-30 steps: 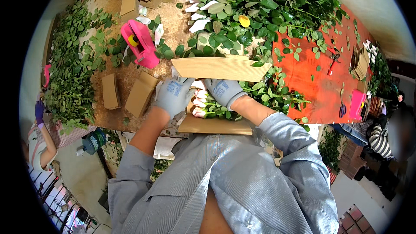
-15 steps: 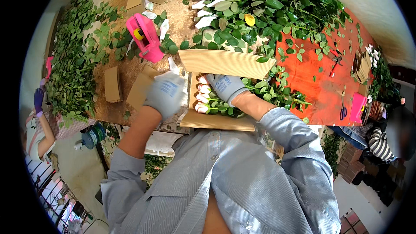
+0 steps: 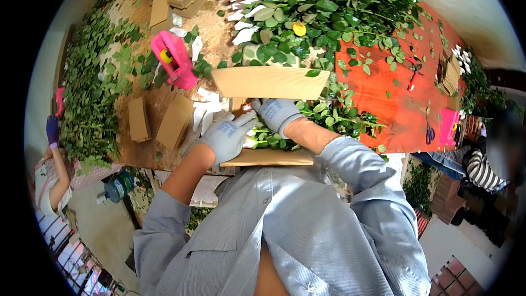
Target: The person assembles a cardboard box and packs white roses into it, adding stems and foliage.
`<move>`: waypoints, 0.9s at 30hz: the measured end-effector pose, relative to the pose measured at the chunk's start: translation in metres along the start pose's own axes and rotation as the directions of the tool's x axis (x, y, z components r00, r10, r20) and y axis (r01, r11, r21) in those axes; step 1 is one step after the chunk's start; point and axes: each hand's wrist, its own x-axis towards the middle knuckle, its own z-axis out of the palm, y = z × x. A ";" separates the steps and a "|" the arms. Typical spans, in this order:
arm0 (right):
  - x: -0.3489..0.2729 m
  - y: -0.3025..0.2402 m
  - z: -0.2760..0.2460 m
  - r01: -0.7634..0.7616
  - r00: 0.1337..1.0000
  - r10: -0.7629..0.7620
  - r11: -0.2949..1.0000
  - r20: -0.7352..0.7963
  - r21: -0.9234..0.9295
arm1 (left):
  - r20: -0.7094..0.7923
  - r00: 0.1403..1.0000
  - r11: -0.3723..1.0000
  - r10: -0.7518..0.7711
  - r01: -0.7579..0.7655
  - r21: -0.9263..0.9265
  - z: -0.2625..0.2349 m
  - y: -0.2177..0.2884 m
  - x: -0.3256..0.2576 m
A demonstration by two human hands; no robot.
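Note:
Pale pink roses (image 3: 249, 143) lie with their leafy stems to the right inside a folded corrugated cardboard wrap (image 3: 271, 83), whose far flap stands up and whose near flap lies by my waist. My left hand (image 3: 223, 138), in a grey glove, is open with fingers stretched over the flower heads, hiding most of them. Beside it my right hand (image 3: 278, 115), gloved too, bends over the far roses and holds them; its fingertips are partly hidden near the far flap. White paper-like strips (image 3: 205, 111) lie left of the wrap.
A pink tape dispenser (image 3: 174, 61) and cardboard pieces (image 3: 175, 122) lie on the left. Leafy rose stems (image 3: 334, 5) are heaped at the back. Red-handled pruners (image 3: 413, 77) and scissors (image 3: 430, 133) rest on the red tabletop (image 3: 378, 104). Other people are at both sides.
My left hand has moved right, from beside the wrap onto the rose heads, its fingers now stretched out. It has uncovered white strips on the table. My right hand stays over the roses.

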 end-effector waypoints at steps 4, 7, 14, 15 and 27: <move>0.002 -0.005 -0.008 -0.017 0.999 0.019 0.999 -0.049 0.043 | -0.085 0.995 0.975 0.054 -0.035 0.219 0.006 -0.002 -0.001; 0.004 -0.001 0.001 0.001 0.996 0.008 0.995 -0.091 0.097 | -0.062 0.997 0.989 0.039 -0.030 0.143 0.004 -0.001 0.002; -0.033 0.010 -0.156 0.346 0.811 -0.238 0.932 -0.535 0.110 | 0.242 0.958 0.981 -0.152 0.117 0.154 -0.019 0.009 0.012; -0.032 0.027 -0.172 0.277 0.796 -0.080 0.929 -0.600 0.244 | 0.153 0.983 0.991 -0.102 0.087 0.103 -0.016 0.010 0.009; 0.004 0.293 -0.051 -0.709 0.701 0.687 0.700 -0.191 -0.086 | 0.009 0.999 0.997 -0.035 0.035 -0.076 -0.020 0.014 0.007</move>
